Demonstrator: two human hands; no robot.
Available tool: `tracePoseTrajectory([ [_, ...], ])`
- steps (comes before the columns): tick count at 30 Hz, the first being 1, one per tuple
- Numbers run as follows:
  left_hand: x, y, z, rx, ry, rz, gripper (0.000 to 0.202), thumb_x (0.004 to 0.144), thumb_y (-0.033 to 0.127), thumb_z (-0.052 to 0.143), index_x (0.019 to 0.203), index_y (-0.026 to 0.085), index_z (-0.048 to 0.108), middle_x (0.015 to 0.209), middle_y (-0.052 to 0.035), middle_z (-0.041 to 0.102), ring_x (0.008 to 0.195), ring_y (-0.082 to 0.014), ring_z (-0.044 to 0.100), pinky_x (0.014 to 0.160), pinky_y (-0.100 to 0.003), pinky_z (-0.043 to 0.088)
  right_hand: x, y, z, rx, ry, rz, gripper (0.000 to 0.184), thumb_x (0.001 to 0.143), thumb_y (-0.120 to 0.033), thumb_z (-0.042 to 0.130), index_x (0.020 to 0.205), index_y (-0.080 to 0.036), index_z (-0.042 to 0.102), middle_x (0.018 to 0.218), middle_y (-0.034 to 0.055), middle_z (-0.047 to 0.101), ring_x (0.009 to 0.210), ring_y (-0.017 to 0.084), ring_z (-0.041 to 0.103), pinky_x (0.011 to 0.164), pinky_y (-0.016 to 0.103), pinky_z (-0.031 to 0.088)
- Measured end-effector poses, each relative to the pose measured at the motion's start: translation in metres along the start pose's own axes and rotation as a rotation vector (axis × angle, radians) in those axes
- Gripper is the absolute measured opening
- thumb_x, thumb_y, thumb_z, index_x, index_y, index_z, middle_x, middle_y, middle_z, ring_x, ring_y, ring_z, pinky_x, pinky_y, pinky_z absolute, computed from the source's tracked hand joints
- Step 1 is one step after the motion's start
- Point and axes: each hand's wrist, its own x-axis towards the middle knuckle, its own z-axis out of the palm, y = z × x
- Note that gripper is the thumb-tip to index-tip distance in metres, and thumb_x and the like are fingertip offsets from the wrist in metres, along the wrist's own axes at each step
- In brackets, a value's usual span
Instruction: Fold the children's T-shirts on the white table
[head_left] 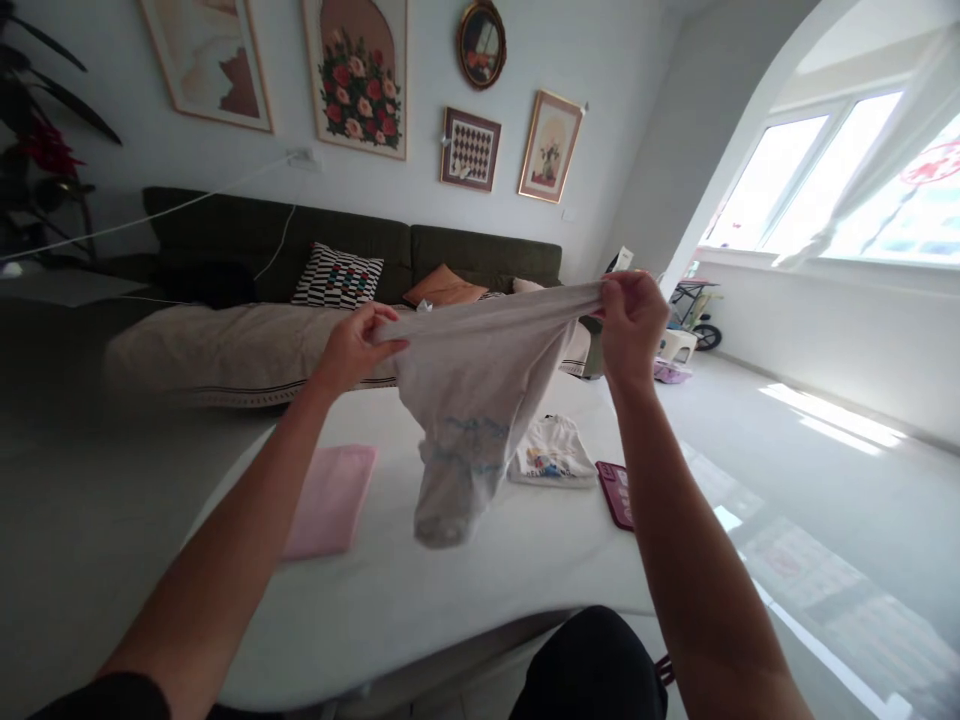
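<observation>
The left hand [356, 350] and right hand [634, 325] hold a light grey garment [469, 395] up in the air at about 12 o'clock, above a white table [420, 620]. Neither hand is open wide: each is closed narrowly, pinching 1 end of the garment's upper edge between thumb and fingers. The cloth is pulled taut along the top and sags in the middle, its lower part hanging clear of the table, with faded blue print [476, 440] on its front.

Below it on the table, a folded pink cloth [330, 500] lies at about 8 o'clock, nearest the left hand. A folded white T-shirt [547, 452] with a colourful print lies at about 2 o'clock, and a maroon flat object [615, 492], perhaps a phone case, lies just beside it, near the right forearm.

Farther off at 11 o'clock stand a dark green sofa [480, 255] with a patterned cushion [337, 275], and framed pictures [358, 90] on the wall. Bright windows [810, 175] fill 2 o'clock.
</observation>
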Motion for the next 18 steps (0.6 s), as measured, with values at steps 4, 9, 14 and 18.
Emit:
tracePoseTrajectory([
  [4, -0.006, 0.006, -0.038, 0.375, -0.014, 0.127, 0.026, 0.073, 0.028, 0.059, 0.095, 0.015, 0.061, 0.091, -0.0001, 0.058, 0.082, -0.0132, 0.051, 0.078, -0.026, 0.039, -0.042, -0.022, -0.018, -0.158, 0.054, -0.056, 0.013, 0.083, -0.029, 0.048, 0.088, -0.019, 0.054, 0.077, -0.0007, 0.055, 0.069, 0.010, 0.052, 0.063, 0.023, 0.043],
  [9, -0.109, -0.039, -0.028, 0.471, -0.186, -0.172, 0.027, 0.072, 0.023, 0.051, 0.096, 0.020, 0.064, 0.096, -0.0033, 0.061, 0.090, -0.0194, 0.055, 0.083, -0.029, 0.041, -0.166, 0.000, -0.046, -0.353, -0.093, 0.224, 0.017, 0.084, -0.033, 0.046, 0.091, -0.021, 0.054, 0.081, 0.0019, 0.060, 0.072, 0.015, 0.056, 0.064, 0.026, 0.044],
  [14, -0.241, -0.079, 0.024, 0.306, -0.558, -0.490, 0.031, 0.062, 0.014, 0.049, 0.086, 0.022, 0.067, 0.103, -0.0037, 0.061, 0.095, -0.0195, 0.057, 0.085, -0.029, 0.042, -0.297, 0.041, -0.080, -0.472, -0.506, 0.534, 0.019, 0.086, -0.034, 0.035, 0.086, -0.023, 0.050, 0.080, 0.0032, 0.060, 0.070, 0.017, 0.058, 0.066, 0.028, 0.046],
  [18, -0.296, -0.085, 0.046, 0.293, -0.691, -0.564, 0.022, 0.062, 0.014, 0.047, 0.074, 0.021, 0.063, 0.088, -0.0016, 0.062, 0.078, -0.0165, 0.059, 0.072, -0.026, 0.046, -0.340, 0.055, -0.101, -0.539, -0.839, 0.618, 0.014, 0.082, -0.027, 0.038, 0.074, -0.023, 0.049, 0.078, 0.0043, 0.057, 0.073, 0.019, 0.057, 0.071, 0.031, 0.046],
])
